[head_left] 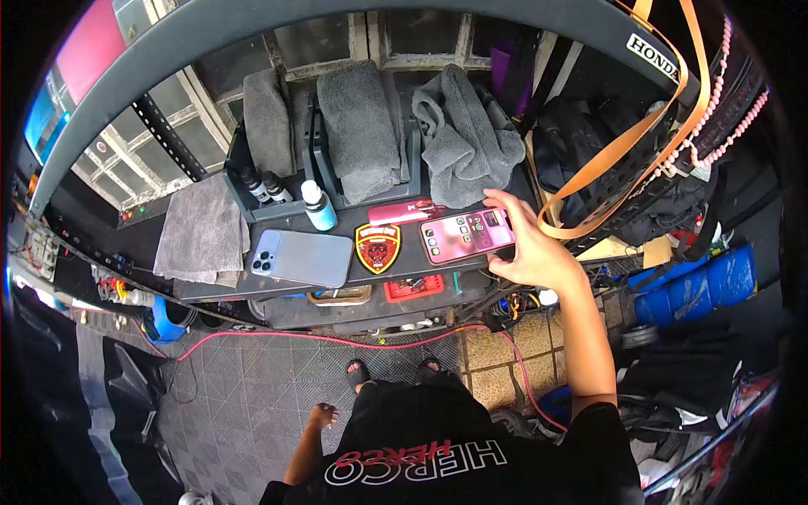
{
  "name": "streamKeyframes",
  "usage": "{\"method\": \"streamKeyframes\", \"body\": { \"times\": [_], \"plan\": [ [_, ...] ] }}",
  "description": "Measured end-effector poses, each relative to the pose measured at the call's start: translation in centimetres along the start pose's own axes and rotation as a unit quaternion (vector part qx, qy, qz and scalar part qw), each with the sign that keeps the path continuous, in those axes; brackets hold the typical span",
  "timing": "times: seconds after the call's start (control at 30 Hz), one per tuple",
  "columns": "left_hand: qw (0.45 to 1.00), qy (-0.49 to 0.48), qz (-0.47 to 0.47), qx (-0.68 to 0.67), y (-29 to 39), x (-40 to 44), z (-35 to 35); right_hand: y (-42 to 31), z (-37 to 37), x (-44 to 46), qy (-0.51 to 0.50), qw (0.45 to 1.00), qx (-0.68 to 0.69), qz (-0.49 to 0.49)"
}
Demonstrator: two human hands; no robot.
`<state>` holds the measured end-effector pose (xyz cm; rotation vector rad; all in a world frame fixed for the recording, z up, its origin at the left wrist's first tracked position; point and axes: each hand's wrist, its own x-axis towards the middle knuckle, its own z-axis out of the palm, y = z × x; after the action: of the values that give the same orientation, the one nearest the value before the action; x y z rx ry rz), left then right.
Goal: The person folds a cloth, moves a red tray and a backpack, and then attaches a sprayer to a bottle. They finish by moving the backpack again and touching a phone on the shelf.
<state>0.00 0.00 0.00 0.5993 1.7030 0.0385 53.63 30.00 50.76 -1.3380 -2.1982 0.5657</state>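
Watching remotely, I see a grey cloth towel (200,231), then a blue-grey rectangular phone (310,257) lying back-up on the black bench (410,252). The left hand (322,415) hangs low, well apart from the bench; whether its fingers touch, I cannot tell. Beyond the red-and-yellow shield-shaped emblem (378,247) comes a rectangular phone with a lit pink screen (454,239), its right end clamped between thumb and fingers of the right hand (543,251).
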Motion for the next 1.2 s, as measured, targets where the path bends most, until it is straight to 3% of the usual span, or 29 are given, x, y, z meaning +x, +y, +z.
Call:
{"method": "streamKeyframes", "body": {
  "times": [0.2, 0.3, 0.33, 0.43, 0.5, 0.57, 0.63, 0.67, 0.7, 0.77, 0.83, 0.9, 0.97, 1.07, 1.17, 1.2],
  "plan": [
    [0.998, -0.031, 0.02, -0.054, 1.0, 1.8, -3.4, -2.0, -0.1, 0.4, -0.017, 0.998, -0.046, 0.026],
    [0.997, 0.013, 0.08, -0.02, 2.9, 2.4, -4.4, -2.9, 0.4, 0.3, -0.008, 0.997, -0.038, 0.07],
    [0.994, 0.032, 0.103, -0.023, 3.6, 2.2, -4.6, -4.2, 0.6, 0.0, 0.019, 0.996, -0.086, 0.035],
    [0.915, 0.156, 0.319, 0.193, 7.0, 2.2, -5.2, -10.1, 2.3, -2.1, 0.051, 0.992, -0.11, 0.022],
    [0.899, 0.182, 0.378, 0.126, 13.3, -3.8, -4.6, -12.5, 5.3, -2.6, -0.034, 0.998, 0.049, 0.012],
    [0.885, 0.145, 0.435, 0.081, 21.9, -13.9, -4.9, -14.5, 9.3, -2.2, -0.121, 0.978, 0.166, -0.033],
    [0.873, 0.148, 0.459, 0.071, 27.3, -19.5, -5.2, -14.4, 11.7, -0.2, -0.053, 0.988, 0.059, -0.13],
    [0.795, 0.197, 0.567, 0.085, 29.5, -21.3, -5.9, -14.4, 12.2, 1.0, -0.016, 0.984, 0.006, -0.18],
    [0.702, 0.243, 0.662, 0.1, 31.4, -23.1, -6.9, -14.7, 12.1, 2.4, 0.061, 0.985, 0.012, -0.162],
    [0.569, 0.325, 0.746, 0.117, 35.0, -27.8, -9.8, -13.0, 10.8, 4.9, 0.145, 0.983, 0.007, -0.113],
    [0.527, 0.394, 0.749, 0.075, 37.2, -30.9, -12.6, -10.3, 10.1, 6.4, 0.181, 0.979, 0.066, -0.063],
    [0.523, 0.458, 0.718, 0.025, 39.5, -32.6, -15.0, -9.3, 9.1, 6.4, 0.132, 0.988, -0.024, -0.075],
    [0.571, 0.548, 0.597, 0.132, 40.3, -33.3, -17.6, -8.5, 9.4, 6.1, 0.131, 0.98, -0.09, -0.122],
    [0.569, 0.631, 0.505, 0.152, 40.9, -31.3, -19.4, -8.4, 9.5, 5.5, 0.127, 0.977, -0.139, -0.096],
    [0.612, 0.603, 0.49, 0.147, 40.4, -31.0, -20.0, -7.7, 9.3, 5.3, 0.144, 0.978, -0.139, -0.059],
    [0.602, 0.611, 0.494, 0.141, 40.7, -31.3, -20.0, -8.2, 9.1, 5.3, 0.143, 0.98, -0.127, -0.046]
  ]
}}
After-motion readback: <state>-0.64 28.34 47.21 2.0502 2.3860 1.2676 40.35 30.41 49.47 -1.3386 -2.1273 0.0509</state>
